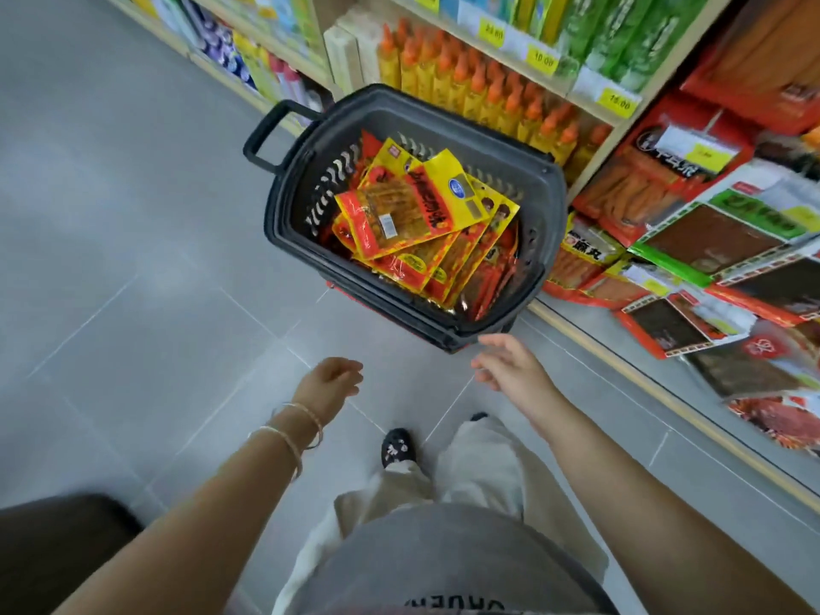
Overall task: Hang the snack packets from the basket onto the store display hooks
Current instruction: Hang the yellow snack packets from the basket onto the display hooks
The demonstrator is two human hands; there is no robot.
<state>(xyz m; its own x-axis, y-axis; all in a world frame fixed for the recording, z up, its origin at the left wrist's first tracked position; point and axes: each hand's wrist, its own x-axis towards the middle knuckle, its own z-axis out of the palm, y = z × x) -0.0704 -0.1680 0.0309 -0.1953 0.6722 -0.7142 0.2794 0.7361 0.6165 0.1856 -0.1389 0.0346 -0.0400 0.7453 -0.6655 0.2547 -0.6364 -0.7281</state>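
From my feed: dark basket (554, 201) stands on the grey floor (133, 259), right up vs. the base of the shelf unit on its right, w/ a pull handle (266, 135) sticking out at its far-left corner. Snack packets (412, 215), yellow/red, lie piled flat inside, most of them twd the basket's near-right corner. Left hand (330, 381), thin bracelets (293, 430) on the wrist, hangs over the floor near the basket's near edge, fingers loosely curled, nothing in them. Right hand (510, 366) is at the rim's near-right corner, fingers apart & relaxed, empty; can't tell if the tips touch the rim. Hanging packets (710, 233) fill the display on the right; hooks I can't make out. Orange-capped bottles (479, 95) sit on the shelf beyond the basket's far edge.
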